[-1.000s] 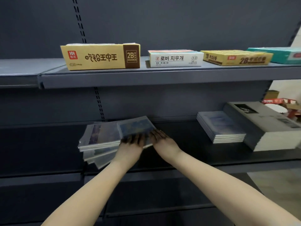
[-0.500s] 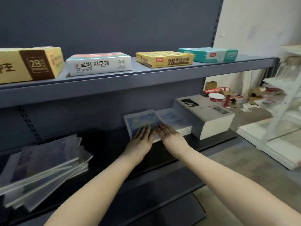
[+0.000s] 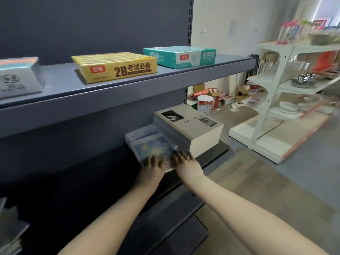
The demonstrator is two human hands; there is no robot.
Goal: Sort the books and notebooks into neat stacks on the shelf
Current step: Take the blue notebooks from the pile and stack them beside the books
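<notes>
A blue painted-cover notebook (image 3: 153,148) lies on top of a small stack of like notebooks (image 3: 139,133) on the dark lower shelf (image 3: 217,147). My left hand (image 3: 151,167) and my right hand (image 3: 185,162) both rest flat on its near edge, fingers straight. Directly right of that stack stands a taller stack of grey books (image 3: 191,126) with photo covers. A messy pile of notebooks (image 3: 9,234) shows at the far left edge, mostly cut off.
The upper shelf (image 3: 128,89) carries a yellow 2B box (image 3: 116,66), a teal box (image 3: 180,56) and a grey box (image 3: 16,78). A white rack (image 3: 272,100) with dishes stands to the right, with boxes and a bucket (image 3: 205,103) on the floor.
Both hands carried the blue notebook from the messy left pile to the right and set it on the small stack beside the grey books. The view swung right.
</notes>
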